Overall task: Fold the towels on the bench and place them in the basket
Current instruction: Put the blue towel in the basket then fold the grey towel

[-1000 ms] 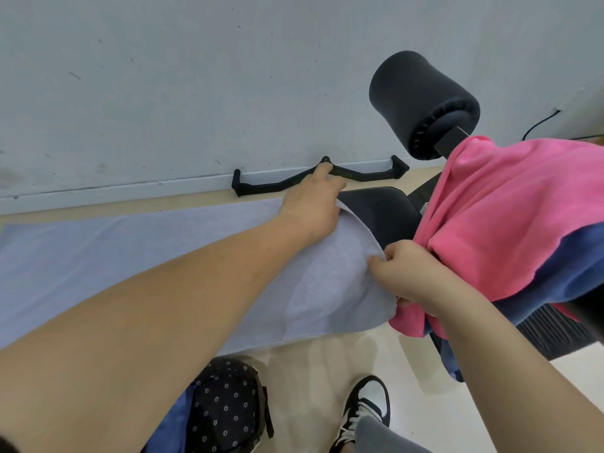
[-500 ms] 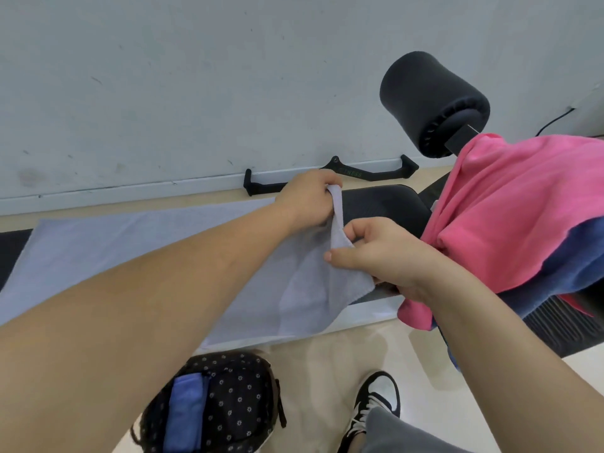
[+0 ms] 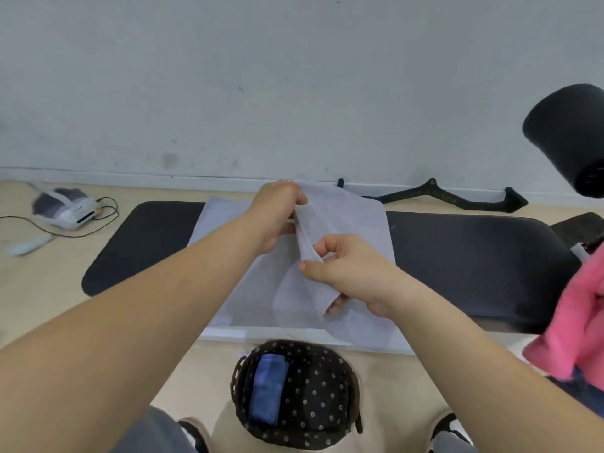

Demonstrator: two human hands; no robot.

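A light grey towel [image 3: 356,220] lies across the black bench [image 3: 474,266], its right end lifted and carried over to the left. My left hand [image 3: 277,214] pinches the far corner of that lifted end. My right hand [image 3: 349,276] grips the near corner, fingers curled under the cloth. Below the bench stands a dark dotted basket [image 3: 313,393] with a folded blue towel [image 3: 266,390] inside. A pink towel [image 3: 568,322] hangs over the bench's right end, with a dark blue cloth under it.
A black foam roller pad [image 3: 568,138] sticks out at the upper right. A black handle bar [image 3: 434,197] lies on the floor by the wall. A white device [image 3: 65,209] with cables sits on the floor at left. My shoes [image 3: 451,433] flank the basket.
Both hands took hold of the grey towel's right end, lifted it and carried it left over the rest of the towel. The view swung left, baring the bench and basket.
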